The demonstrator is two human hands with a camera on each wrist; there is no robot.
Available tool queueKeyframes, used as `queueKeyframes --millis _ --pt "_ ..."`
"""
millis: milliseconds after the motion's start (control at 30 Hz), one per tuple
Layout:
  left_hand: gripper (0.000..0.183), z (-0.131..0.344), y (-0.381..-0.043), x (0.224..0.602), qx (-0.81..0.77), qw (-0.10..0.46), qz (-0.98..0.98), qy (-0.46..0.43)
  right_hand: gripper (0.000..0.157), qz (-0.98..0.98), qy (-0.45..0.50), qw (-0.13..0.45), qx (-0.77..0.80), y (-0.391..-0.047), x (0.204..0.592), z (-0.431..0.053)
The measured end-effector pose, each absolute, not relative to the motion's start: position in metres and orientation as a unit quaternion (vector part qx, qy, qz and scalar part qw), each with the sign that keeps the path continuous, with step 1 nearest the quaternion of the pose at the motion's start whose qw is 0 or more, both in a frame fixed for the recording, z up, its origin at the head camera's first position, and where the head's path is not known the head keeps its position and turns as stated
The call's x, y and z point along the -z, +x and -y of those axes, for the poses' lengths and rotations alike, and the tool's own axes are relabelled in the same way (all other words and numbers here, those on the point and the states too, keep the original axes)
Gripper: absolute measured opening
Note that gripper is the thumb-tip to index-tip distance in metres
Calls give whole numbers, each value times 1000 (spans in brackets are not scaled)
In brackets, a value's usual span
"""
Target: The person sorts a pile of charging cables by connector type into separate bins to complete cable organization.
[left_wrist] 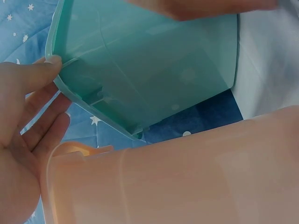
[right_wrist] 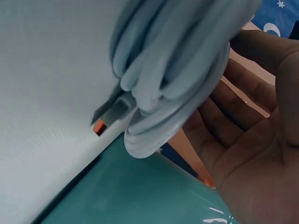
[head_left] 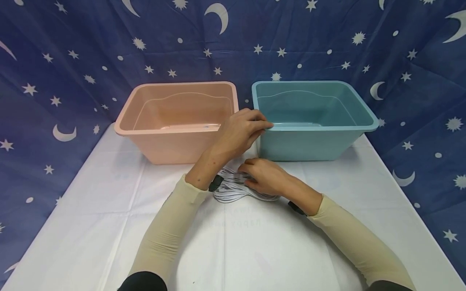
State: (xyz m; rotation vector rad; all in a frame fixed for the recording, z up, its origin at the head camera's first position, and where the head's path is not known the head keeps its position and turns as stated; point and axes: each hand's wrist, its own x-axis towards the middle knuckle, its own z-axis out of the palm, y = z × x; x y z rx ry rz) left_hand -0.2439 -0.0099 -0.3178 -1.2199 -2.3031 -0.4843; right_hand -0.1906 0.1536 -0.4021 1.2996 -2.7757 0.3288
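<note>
My left hand (head_left: 238, 131) reaches across the right end of the peach bin and pinches the front left rim of the teal bin (head_left: 302, 143). In the left wrist view its thumb (left_wrist: 55, 60) presses on the teal rim, with the other fingers beneath. My right hand (head_left: 265, 176) is at a coiled bundle of white cable (head_left: 233, 190) on the table. Its fingers (right_wrist: 247, 88) are loosely spread, and their tips go behind the loops in the right wrist view. A dark cable end with an orange tip (right_wrist: 99, 127) sticks out of the bundle.
The peach bin (head_left: 171, 147) stands left of the teal one, a narrow gap between them. A white cloth (head_left: 255, 250) covers the table. Behind and at both sides hangs a blue curtain (head_left: 240, 52) with moons and stars.
</note>
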Motion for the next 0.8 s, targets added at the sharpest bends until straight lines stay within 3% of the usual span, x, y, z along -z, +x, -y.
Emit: queueKeyframes --millis 800 --pt "24 10 -244 318 183 245 840 -448 33 906 412 35 -93 -191 402 -152"
